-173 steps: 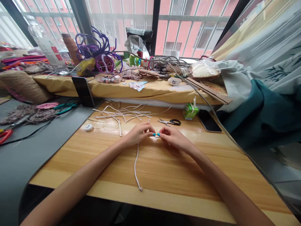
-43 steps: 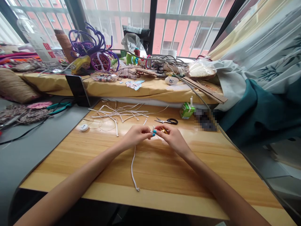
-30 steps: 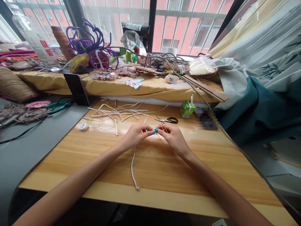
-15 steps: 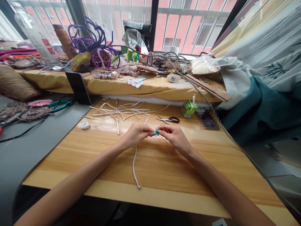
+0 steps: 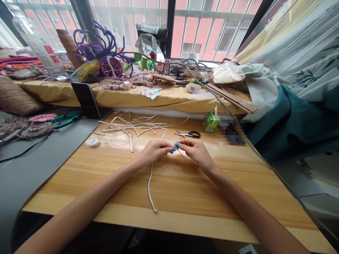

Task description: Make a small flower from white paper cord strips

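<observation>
My left hand (image 5: 158, 151) and my right hand (image 5: 195, 151) meet over the middle of the wooden table, with thumbs and forefingers pinched close together. Between their fingertips is a small whitish piece (image 5: 175, 143), perhaps knotted cord, mostly covered by the fingers. Thin orange-brown strands (image 5: 184, 141) rise at the fingers of my right hand, and a thin strand (image 5: 181, 154) pokes out below them. A white cord (image 5: 149, 188) runs under my left hand towards the table's front edge; whether the hand holds it cannot be seen.
Loose white cords (image 5: 137, 124) lie at the back of the table (image 5: 212, 197). Scissors (image 5: 188, 134) rest beyond my right hand, near a green carton (image 5: 211, 122). A round white case (image 5: 94, 142) sits on the left. Craft materials crowd the cloth-covered ledge (image 5: 169, 100) behind a propped dark tablet (image 5: 86, 100).
The whole view has shifted slightly, so the surroundings appear a little further left. Both hands keep their pinch on the small piece, with only slight finger movement.
</observation>
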Demonstrator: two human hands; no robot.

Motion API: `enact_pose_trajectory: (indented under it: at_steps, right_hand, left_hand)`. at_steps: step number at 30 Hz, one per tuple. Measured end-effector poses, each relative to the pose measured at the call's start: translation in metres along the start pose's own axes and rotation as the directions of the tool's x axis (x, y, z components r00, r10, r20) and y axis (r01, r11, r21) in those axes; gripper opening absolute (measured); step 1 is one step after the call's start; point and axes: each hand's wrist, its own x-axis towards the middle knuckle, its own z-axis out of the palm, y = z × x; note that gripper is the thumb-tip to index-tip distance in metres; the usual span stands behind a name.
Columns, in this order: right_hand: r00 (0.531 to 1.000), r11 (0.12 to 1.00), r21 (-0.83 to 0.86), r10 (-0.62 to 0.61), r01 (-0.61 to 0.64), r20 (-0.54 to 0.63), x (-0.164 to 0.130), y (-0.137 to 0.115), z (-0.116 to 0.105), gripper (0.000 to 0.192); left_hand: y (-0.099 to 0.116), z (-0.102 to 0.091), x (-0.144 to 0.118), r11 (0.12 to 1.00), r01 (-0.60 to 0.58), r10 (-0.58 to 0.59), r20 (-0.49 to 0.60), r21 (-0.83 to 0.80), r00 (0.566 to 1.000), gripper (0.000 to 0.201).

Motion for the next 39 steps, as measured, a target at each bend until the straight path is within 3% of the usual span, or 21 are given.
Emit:
enact_pose_trajectory:
  at_steps: [6,9,16,20,24,29,31,35,39]
  right_hand:
    - [0.997,0.997,0.043,0.069,-0.068,-0.019,0.0,-0.001,0.002,0.024]
    - [0.997,0.995,0.074,0.073,-0.07,-0.03,0.0,-0.001,0.002,0.023]
    - [0.956,0.959,0.101,0.249,-0.266,0.153,0.001,-0.005,-0.001,0.023]
    - [0.94,0.939,0.135,0.293,-0.317,0.174,0.002,-0.002,-0.003,0.019]
    - [0.921,0.917,0.185,0.309,-0.354,0.236,0.002,0.0,-0.005,0.017]
    - [0.879,0.874,0.221,0.353,-0.432,0.322,-0.001,-0.004,-0.007,0.017]
    - [0.887,0.87,0.248,0.349,-0.427,0.303,-0.001,-0.004,-0.006,0.018]
    - [0.936,0.902,0.266,0.299,-0.341,0.185,-0.002,-0.001,-0.001,0.02]
    - [0.948,0.925,0.233,0.266,-0.302,0.174,-0.004,0.0,0.003,0.022]
  left_hand:
    - [-0.002,0.001,0.001,0.998,0.002,0.001,0.067,-0.058,0.998,0.025]
    - [-0.003,0.001,0.002,0.997,0.012,-0.009,0.046,-0.076,0.999,0.023]
    - [-0.009,-0.002,0.003,0.996,-0.013,0.011,-0.015,-0.088,1.0,0.022]
    - [-0.011,-0.003,0.004,0.997,-0.044,0.043,-0.028,-0.067,0.999,0.021]
    - [-0.011,-0.003,0.004,0.997,-0.074,0.075,-0.08,0.012,0.994,0.02]
    - [-0.011,-0.003,0.002,0.963,-0.188,0.22,-0.163,0.191,0.962,0.018]
    - [-0.01,-0.002,0.002,0.946,-0.2,0.251,-0.185,0.255,0.95,0.018]
    - [-0.003,0.0,0.0,0.975,-0.086,0.118,-0.147,0.203,0.982,0.023]
    - [0.006,0.005,-0.002,0.985,0.073,-0.083,-0.053,-0.155,0.995,0.026]
